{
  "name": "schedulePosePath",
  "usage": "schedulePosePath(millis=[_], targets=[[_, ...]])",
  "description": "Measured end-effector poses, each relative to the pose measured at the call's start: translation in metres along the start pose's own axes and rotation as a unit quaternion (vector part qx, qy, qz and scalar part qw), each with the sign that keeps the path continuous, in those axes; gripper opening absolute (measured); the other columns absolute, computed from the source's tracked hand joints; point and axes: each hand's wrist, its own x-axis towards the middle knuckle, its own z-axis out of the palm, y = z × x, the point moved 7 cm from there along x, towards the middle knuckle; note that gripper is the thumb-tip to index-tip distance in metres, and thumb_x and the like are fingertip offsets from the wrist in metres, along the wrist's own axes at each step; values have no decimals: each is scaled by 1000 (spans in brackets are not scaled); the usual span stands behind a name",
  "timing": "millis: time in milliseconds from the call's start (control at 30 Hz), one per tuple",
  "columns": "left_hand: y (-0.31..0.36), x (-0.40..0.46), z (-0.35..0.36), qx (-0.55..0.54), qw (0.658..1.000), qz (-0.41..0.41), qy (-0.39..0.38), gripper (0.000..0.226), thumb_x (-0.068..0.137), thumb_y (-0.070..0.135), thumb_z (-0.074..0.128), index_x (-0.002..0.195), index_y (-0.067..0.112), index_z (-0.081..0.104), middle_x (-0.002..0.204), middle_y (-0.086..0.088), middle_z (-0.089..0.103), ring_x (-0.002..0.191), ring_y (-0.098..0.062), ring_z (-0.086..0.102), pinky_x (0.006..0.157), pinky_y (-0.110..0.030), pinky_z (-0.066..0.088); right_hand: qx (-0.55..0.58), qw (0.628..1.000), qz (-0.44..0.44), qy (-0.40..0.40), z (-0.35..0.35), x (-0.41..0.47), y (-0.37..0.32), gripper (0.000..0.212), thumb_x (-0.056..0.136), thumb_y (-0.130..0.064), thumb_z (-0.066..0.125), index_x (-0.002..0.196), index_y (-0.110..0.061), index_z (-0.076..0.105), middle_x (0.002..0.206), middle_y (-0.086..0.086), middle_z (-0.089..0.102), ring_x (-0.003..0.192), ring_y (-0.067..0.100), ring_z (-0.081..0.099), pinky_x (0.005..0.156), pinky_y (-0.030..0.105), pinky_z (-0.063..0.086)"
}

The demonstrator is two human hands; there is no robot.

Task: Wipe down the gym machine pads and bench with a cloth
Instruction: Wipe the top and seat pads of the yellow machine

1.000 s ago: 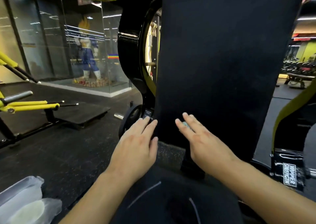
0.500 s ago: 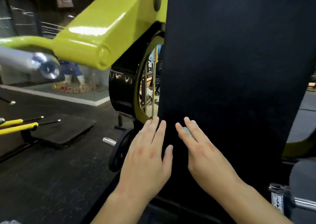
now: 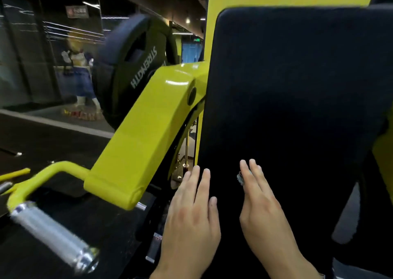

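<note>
Where fingers flatten, padded back pad [image 3: 297,87] (matte black)

Black weight plate [image 3: 136,70], figure statue [image 3: 81,80] behind glass, dark floor [image 3: 42,134]

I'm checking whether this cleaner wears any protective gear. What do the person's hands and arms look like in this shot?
Both hands are bare: no gloves on the left hand or the right hand. No rings show on the visible fingers. The forearms are uncovered down to the frame's lower edge, with no sleeves, and no watch or band on the visible parts of the wrists. Fingernails look short and unpainted.
</note>
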Motion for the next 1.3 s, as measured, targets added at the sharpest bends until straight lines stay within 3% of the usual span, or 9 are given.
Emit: schedulePosePath(millis=[200, 400, 533, 600, 700, 733, 900, 1167, 1300], targets=[[49, 73, -63, 3, 1000, 7, -4, 56, 105, 41, 42, 159, 31, 31, 166, 9, 29, 153, -10, 25, 115, -39, 43, -16, 999, -24, 22, -105, 59, -38, 64, 108, -13, 33, 160, -39, 8, 163, -27, -3, 144, -19, -13, 103, -7, 1], [90, 148, -117, 19, 999, 50, 6, 56, 106, 39, 42, 160, 27, 31, 167, 5, 26, 155, -10, 18, 122, -27, 22, -93, 993, -64, 25, -179, 104, -76, 70, 105, -5, 37, 162, -34, 7, 169, -17, -2, 151, -8, -10, 109, 0, -4], [102, 185, -134, -8, 996, 88, -2, 56, 106, 35, 45, 159, 24, 32, 168, 3, 25, 156, -12, 17, 124, -32, 26, -128, 989, -77, 10, -205, 125, -96, 76, 103, 1, 42, 163, -30, 8, 170, -10, 1, 155, 1, -5, 118, 11, 0], [104, 196, -134, -16, 993, 113, -5, 57, 106, 35, 46, 159, 23, 32, 168, 2, 25, 156, -12, 17, 124, -33, 27, -122, 990, -70, 6, -217, 132, -99, 74, 103, 0, 44, 163, -29, 11, 170, -10, 6, 155, 1, 2, 121, 13, 8], [103, 213, -129, -11, 989, 148, -16, 59, 106, 37, 45, 161, 24, 29, 169, 2, 22, 157, -13, 15, 124, -35, 29, -73, 995, -49, 52, -239, 144, -107, 55, 107, -11, 45, 158, -23, 29, 163, -7, 30, 149, 6, 27, 109, 0, 14], [103, 218, -125, -7, 988, 155, -24, 59, 106, 38, 43, 161, 24, 28, 169, 2, 21, 157, -13, 15, 124, -35, 29, -61, 996, -38, 61, -246, 150, -107, 49, 107, -15, 45, 155, -22, 34, 159, -5, 37, 146, 8, 34, 108, 1, 18], [112, 233, -112, -24, 984, 173, -30, 60, 106, 41, 39, 162, 24, 24, 171, 3, 14, 158, -13, 8, 125, -38, 26, -85, 994, -40, 58, -280, 196, -128, 42, 109, -24, 42, 151, -26, 41, 157, -4, 43, 146, 18, 37, 119, 35, 32], [107, 270, -97, -23, 990, 135, -20, 66, 106, 43, 34, 165, 21, 11, 172, 3, -5, 158, -14, -10, 127, -40, 18, -197, 974, -86, -76, -254, 307, -153, 42, 110, -26, 39, 151, -22, 44, 159, -2, 42, 146, 21, 38, 119, 33, 29], [103, 271, -89, 5, 990, 137, -25, 70, 106, 42, 34, 165, 21, 1, 172, 3, -13, 157, -15, -13, 127, -41, 19, -228, 957, -64, -167, -226, 318, -146, 46, 110, -40, 32, 153, -26, 42, 158, -2, 45, 144, 21, 41, 114, 32, 32]])
